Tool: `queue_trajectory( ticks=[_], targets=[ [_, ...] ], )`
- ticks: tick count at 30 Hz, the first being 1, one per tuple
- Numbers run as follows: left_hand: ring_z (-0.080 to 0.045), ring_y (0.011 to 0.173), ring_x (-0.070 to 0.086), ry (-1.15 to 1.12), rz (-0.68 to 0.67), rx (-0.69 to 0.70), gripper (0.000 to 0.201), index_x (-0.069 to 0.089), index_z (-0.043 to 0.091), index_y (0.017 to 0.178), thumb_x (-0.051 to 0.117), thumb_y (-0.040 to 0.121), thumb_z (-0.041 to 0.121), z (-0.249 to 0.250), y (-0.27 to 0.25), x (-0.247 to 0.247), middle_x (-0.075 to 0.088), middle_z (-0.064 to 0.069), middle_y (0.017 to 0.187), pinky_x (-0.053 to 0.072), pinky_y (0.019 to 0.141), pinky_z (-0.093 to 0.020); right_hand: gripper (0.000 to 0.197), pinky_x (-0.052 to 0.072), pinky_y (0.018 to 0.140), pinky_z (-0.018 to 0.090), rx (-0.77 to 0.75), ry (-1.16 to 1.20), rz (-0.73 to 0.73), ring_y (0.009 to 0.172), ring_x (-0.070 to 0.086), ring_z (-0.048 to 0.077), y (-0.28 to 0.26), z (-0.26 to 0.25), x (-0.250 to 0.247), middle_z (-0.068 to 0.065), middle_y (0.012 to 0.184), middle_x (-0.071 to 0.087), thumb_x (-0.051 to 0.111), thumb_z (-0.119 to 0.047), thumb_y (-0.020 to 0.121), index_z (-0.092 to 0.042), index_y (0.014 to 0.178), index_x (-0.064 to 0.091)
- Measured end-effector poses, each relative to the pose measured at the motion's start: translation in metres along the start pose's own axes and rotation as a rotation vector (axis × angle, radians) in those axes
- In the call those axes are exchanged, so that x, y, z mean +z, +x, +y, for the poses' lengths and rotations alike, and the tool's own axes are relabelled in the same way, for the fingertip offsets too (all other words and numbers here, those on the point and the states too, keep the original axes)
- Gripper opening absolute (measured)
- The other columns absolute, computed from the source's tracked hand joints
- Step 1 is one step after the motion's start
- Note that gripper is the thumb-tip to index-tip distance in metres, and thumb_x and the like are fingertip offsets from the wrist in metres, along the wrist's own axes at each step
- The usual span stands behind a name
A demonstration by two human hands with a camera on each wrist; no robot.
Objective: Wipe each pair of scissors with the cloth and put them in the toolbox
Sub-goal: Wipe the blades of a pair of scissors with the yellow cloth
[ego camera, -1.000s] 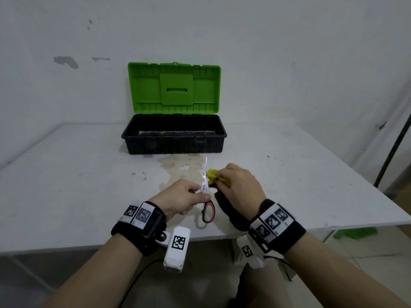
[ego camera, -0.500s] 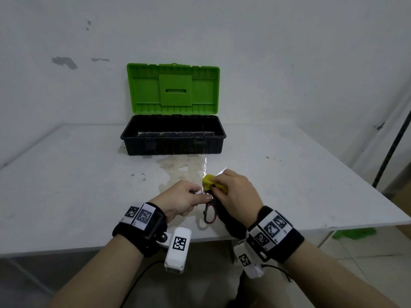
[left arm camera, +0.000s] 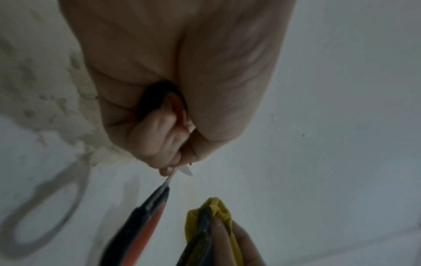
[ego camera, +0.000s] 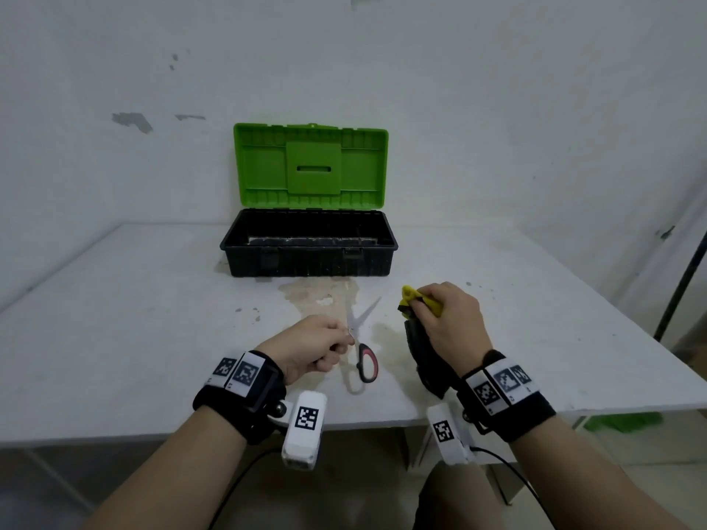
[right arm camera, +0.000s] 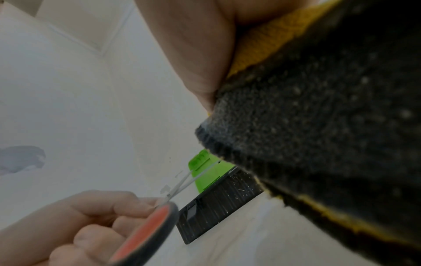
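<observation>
My left hand [ego camera: 336,344] holds a pair of scissors [ego camera: 361,344] near the pivot, above the table's front. Their blades are spread apart and point away from me; one red-and-black handle loop [ego camera: 367,363] hangs free, the other lies inside the fist [left arm camera: 177,108]. My right hand [ego camera: 432,311] grips a yellow and dark grey cloth [ego camera: 419,330], held apart to the right of the blades. The cloth [right arm camera: 318,126] fills the right wrist view. The toolbox [ego camera: 310,242], black with a green lid [ego camera: 310,166] raised, stands open behind.
The white table [ego camera: 134,319] has a stained patch [ego camera: 321,296] just in front of the toolbox. Its front edge runs right under my wrists. A white wall stands close behind the toolbox. A dark pole [ego camera: 681,285] leans at the far right.
My right hand has pulled the cloth off the blades and moved to the right. The scissor blades now show bare and spread. My left hand has stayed about where it was.
</observation>
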State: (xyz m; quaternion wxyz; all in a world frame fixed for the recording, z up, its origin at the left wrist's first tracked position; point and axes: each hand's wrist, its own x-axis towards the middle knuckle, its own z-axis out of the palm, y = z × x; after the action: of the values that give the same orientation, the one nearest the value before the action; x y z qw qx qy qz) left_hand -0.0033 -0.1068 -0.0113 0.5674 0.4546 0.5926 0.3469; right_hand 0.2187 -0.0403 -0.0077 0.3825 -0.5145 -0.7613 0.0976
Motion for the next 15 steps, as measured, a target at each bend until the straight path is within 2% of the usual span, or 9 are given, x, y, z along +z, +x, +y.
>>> queue_trajectory(
  ticks=[4, 7, 9, 13, 15],
  targets=[
    [-0.009, 0.058, 0.051, -0.015, 0.023, 0.058, 0.01, 0.071, 0.005, 0.099, 0.062, 0.097, 0.007, -0.001, -0.002, -0.009, 0.055, 0.001, 0.067, 0.05, 0.055, -0.019, 0.009, 0.044, 0.071, 0.027, 0.009, 0.039, 0.023, 0.08, 0.057, 0.012, -0.003, 0.004, 0.001, -0.009, 0.086, 0.062, 0.063, -0.032, 0.089, -0.026, 0.089, 0.069],
    [-0.01, 0.06, 0.057, 0.05, 0.107, 0.109, 0.013, 0.069, 0.007, 0.106, 0.068, 0.093, 0.006, -0.003, 0.0, -0.014, 0.059, -0.002, 0.073, 0.053, 0.06, -0.021, 0.007, 0.046, 0.073, 0.03, 0.007, 0.066, 0.047, 0.081, 0.057, 0.012, -0.002, 0.004, -0.002, -0.008, 0.085, 0.063, 0.064, -0.031, 0.088, -0.027, 0.087, 0.069],
    [-0.011, 0.06, 0.06, 0.071, 0.179, 0.133, 0.014, 0.068, 0.006, 0.104, 0.071, 0.09, 0.006, -0.003, 0.003, -0.018, 0.062, -0.005, 0.078, 0.055, 0.062, -0.023, 0.007, 0.046, 0.072, 0.028, -0.003, 0.077, 0.056, 0.08, 0.057, 0.012, -0.002, 0.002, -0.005, -0.008, 0.084, 0.064, 0.064, -0.031, 0.088, -0.026, 0.087, 0.069],
    [-0.015, 0.069, 0.068, -0.025, 0.251, 0.173, 0.022, 0.073, 0.002, 0.097, 0.083, 0.079, 0.008, -0.003, 0.004, -0.022, 0.07, -0.01, 0.087, 0.058, 0.068, -0.025, 0.005, 0.039, 0.07, 0.014, -0.014, 0.126, 0.065, 0.081, 0.057, 0.007, -0.003, -0.005, -0.011, -0.01, 0.085, 0.064, 0.064, -0.03, 0.087, -0.027, 0.087, 0.069],
    [-0.02, 0.079, 0.073, -0.113, 0.271, 0.184, 0.027, 0.073, 0.003, 0.099, 0.085, 0.076, 0.008, -0.002, 0.004, -0.023, 0.074, -0.014, 0.096, 0.06, 0.075, -0.029, 0.004, 0.04, 0.072, 0.015, -0.022, 0.146, 0.068, 0.081, 0.057, 0.005, -0.005, -0.01, -0.013, -0.011, 0.085, 0.065, 0.065, -0.029, 0.087, -0.028, 0.086, 0.069]
  ],
)
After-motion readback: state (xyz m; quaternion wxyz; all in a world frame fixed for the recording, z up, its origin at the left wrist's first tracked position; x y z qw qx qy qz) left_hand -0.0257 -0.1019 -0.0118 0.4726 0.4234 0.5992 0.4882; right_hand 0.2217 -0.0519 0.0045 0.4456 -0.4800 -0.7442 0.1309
